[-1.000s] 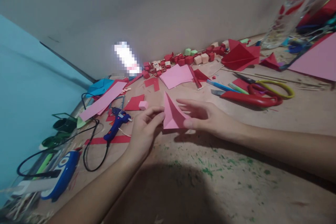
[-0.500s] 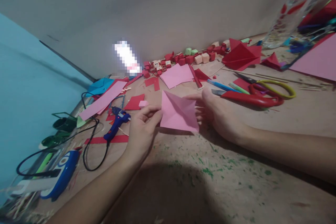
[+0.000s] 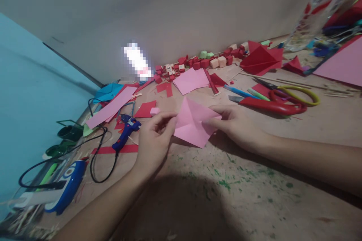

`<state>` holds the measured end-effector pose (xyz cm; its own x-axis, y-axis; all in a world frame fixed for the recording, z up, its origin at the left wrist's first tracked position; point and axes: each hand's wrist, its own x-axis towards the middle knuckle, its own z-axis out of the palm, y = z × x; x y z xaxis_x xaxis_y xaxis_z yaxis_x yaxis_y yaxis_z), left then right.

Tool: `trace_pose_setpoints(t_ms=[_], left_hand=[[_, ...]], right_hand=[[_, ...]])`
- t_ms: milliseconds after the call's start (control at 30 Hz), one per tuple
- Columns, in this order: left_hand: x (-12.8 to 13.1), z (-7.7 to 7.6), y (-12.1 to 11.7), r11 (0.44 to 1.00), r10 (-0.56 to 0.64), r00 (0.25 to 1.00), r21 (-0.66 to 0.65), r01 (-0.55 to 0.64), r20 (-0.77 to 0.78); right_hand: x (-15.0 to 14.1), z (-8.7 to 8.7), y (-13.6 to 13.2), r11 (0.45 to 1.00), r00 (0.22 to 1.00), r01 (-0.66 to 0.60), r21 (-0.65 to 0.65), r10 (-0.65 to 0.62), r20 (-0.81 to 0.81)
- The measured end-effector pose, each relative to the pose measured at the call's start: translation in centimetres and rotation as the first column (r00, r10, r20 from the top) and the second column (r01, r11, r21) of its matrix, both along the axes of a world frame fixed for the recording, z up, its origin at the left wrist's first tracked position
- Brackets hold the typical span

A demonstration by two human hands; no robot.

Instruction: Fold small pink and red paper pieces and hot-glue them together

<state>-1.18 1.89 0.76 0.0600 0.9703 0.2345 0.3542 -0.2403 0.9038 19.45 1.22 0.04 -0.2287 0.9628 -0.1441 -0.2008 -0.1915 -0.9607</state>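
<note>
A creased pink paper square [image 3: 194,123] is held just above the brown tabletop [image 3: 254,192] between both hands. My left hand [image 3: 154,139] pinches its left corner with thumb and fingers closed. My right hand [image 3: 236,124] pinches the right corner, fingers curled on the paper. The sheet is partly unfolded, with fold lines showing across it.
A blue glue gun [image 3: 126,131] with a black cord lies left of my hands. Red-handled scissors [image 3: 268,106] and yellow-handled scissors [image 3: 296,96] lie at right. Pink sheets [image 3: 192,80], red folded paper [image 3: 261,60] and several small cubes [image 3: 203,62] line the wall. A blue device [image 3: 66,186] sits at lower left.
The pink paper has gone from a folded triangle to an opened square. My right hand moved from lying over it to pinching its right corner.
</note>
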Motion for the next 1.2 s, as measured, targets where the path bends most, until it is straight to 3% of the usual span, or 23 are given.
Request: trace_pose_setpoints(t_ms=[67, 133, 233, 333, 767, 967, 1033, 1200], left_hand=[[-0.02, -0.18, 0.27, 1.0, 0.008, 0.998, -0.024, -0.006, 0.067], [-0.05, -0.39, 0.51, 0.997, 0.01, 0.984, -0.075, 0.003, 0.179], [-0.13, -0.69, 0.71, 0.969, -0.012, 0.924, -0.223, 0.105, 0.381], [-0.22, -0.84, 0.83, 0.917, -0.027, 0.888, -0.343, 0.205, 0.459], [-0.39, -0.26, 0.83, 0.915, 0.001, 0.886, -0.358, 0.186, 0.465], [-0.46, -0.78, 0.49, 0.905, -0.174, 0.935, -0.325, 0.276, 0.31], [-0.38, -0.93, 0.45, 0.91, -0.182, 0.938, -0.31, 0.274, 0.294], [-0.06, -0.87, 0.49, 0.94, -0.044, 0.947, -0.307, 0.146, 0.317]], right_hand=[[-0.03, -0.24, 0.09, 0.998, 0.997, 0.03, -0.046, -0.033, -0.068], [0.07, -0.34, 0.19, 0.997, 0.998, 0.056, -0.055, -0.058, -0.034], [0.23, -0.32, 0.3, 0.996, 0.997, 0.062, -0.07, -0.065, -0.05], [0.24, -0.36, 0.34, 0.994, 0.992, 0.073, -0.078, -0.08, -0.101], [0.37, -0.51, 0.4, 0.993, 0.987, 0.071, -0.09, -0.083, -0.141], [0.69, -0.88, 0.7, 0.984, 0.979, 0.177, -0.021, -0.178, -0.103], [0.7, -0.8, 0.73, 0.977, 0.97, 0.211, -0.011, -0.211, -0.122], [0.31, -0.04, 0.43, 0.999, 0.962, 0.041, -0.022, -0.046, -0.27]])
